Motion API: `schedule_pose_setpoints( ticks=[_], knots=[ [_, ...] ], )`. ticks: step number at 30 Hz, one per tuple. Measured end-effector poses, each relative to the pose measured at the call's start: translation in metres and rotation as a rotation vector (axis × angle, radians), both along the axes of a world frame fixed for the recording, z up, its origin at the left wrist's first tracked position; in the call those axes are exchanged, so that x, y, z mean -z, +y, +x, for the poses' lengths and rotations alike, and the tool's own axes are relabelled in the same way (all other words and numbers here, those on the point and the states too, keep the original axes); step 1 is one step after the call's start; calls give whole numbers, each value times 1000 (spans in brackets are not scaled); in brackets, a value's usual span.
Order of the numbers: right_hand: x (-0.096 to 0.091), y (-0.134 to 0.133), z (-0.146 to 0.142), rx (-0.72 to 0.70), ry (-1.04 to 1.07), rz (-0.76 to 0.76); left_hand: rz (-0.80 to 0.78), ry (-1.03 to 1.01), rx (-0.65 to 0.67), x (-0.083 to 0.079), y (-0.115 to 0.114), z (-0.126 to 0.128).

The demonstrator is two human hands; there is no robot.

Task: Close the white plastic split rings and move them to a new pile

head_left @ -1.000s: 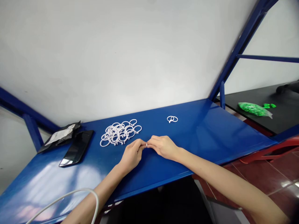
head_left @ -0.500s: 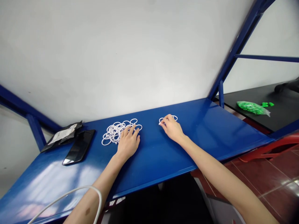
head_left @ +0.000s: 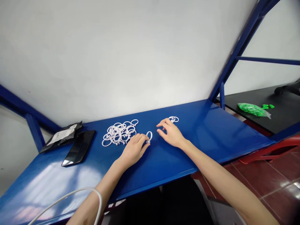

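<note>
My left hand (head_left: 136, 148) pinches a white plastic ring (head_left: 150, 135) between thumb and fingers, just above the blue table. Left of that hand lies a heap of similar white rings (head_left: 117, 132), loosely overlapping, several with a small knob on the rim. My right hand (head_left: 170, 132) is apart from the held ring, its thumb and fingers spread with nothing visible between them. Just behind the right hand rests a small group of white rings (head_left: 174, 119), partly hidden by the fingers.
At the table's left are a black phone-like slab (head_left: 79, 148) and a black plastic package (head_left: 63, 134) with a white label. A white cable (head_left: 63, 197) crosses near my left forearm. On a black table at right sits a bag of green pieces (head_left: 253, 109); a red stool (head_left: 272, 150) stands below.
My left hand has drawn a ring out of the heap and moved right with it. My right hand has released a ring at the small group and opened, shifting slightly nearer to me.
</note>
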State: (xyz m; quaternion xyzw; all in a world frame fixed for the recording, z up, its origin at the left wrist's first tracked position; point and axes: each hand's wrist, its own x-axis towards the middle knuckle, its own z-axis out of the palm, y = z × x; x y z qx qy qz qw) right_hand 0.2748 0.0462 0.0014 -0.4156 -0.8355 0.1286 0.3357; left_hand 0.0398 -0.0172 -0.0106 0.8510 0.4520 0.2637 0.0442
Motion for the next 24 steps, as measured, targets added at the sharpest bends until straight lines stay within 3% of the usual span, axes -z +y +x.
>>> schedule_pose_setpoints(
  ticks=[3,6,10,15,24],
  knots=[
    [-1,-18,-13,-234,8,-21,-129,-160,-13,-7,-6,3],
    [-1,-27,-18,-315,25,-23,-209,-288,-14,-15,-12,7],
    [0,-25,-18,-309,94,-59,-304,-432,-61,-19,-14,11],
    [-2,-23,-19,-302,200,-195,-421,-640,-122,-10,-10,7],
    [-3,-22,-19,-277,206,-240,-391,-616,-162,-9,-6,3]
  ],
)
